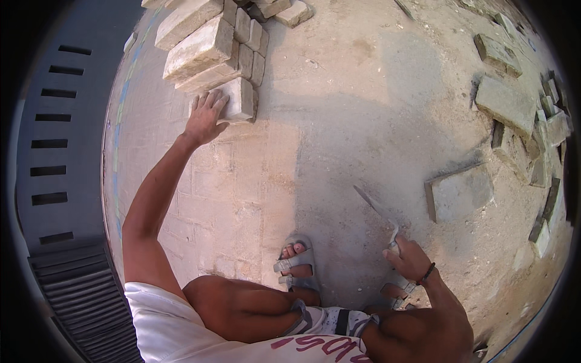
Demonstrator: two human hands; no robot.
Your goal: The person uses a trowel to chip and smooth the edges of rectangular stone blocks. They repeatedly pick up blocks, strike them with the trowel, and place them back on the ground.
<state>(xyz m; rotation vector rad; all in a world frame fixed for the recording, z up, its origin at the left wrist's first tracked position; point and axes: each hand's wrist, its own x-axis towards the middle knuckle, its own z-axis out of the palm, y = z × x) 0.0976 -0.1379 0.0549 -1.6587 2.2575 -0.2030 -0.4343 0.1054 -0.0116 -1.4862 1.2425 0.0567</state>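
Observation:
My left hand (204,116) rests with spread fingers on a pale block (239,100) at the near, low end of a stack of blocks (203,51). Its thumb lies toward the near side of that block, whose underside I cannot see. At lower right, my right hand (411,259) is closed round the handle of a trowel (374,204). The trowel's narrow blade points away and to the left, above the dusty ground, apart from any block. Most of the handle is hidden in my fingers.
A grey slab (460,192) lies on the ground to the right, with another slab (505,103) and a heap of broken pieces (548,121) beyond. A dark slotted panel (51,142) runs along the left. My sandalled foot (295,260) stands in the near middle.

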